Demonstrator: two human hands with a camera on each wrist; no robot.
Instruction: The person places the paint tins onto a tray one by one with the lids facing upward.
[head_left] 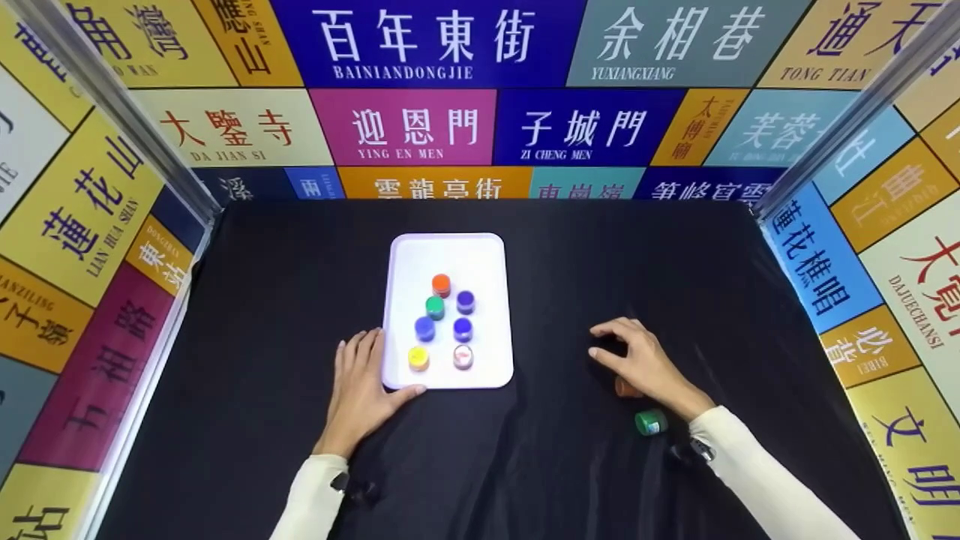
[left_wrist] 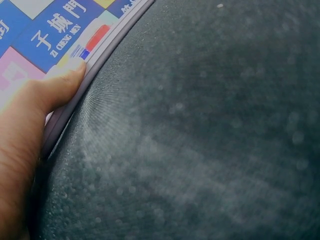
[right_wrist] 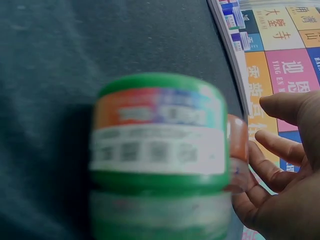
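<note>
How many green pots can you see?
2. One green pot is on the white tray, next to the orange pot. The other green pot is on the black cloth, near the brown pot. The right hand could be hiding more.

you are working in a booth-like enclosure (head_left: 251, 127); the wider premises cannot be determined. evidence: black cloth (head_left: 285, 285) lies before you, panels (head_left: 403, 126) printed with chinese characters and romanised lettering wall three sides, and metal posts (head_left: 126, 112) stand at both far corners.

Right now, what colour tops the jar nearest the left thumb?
Yellow; that jar shows best in the head view.
</note>
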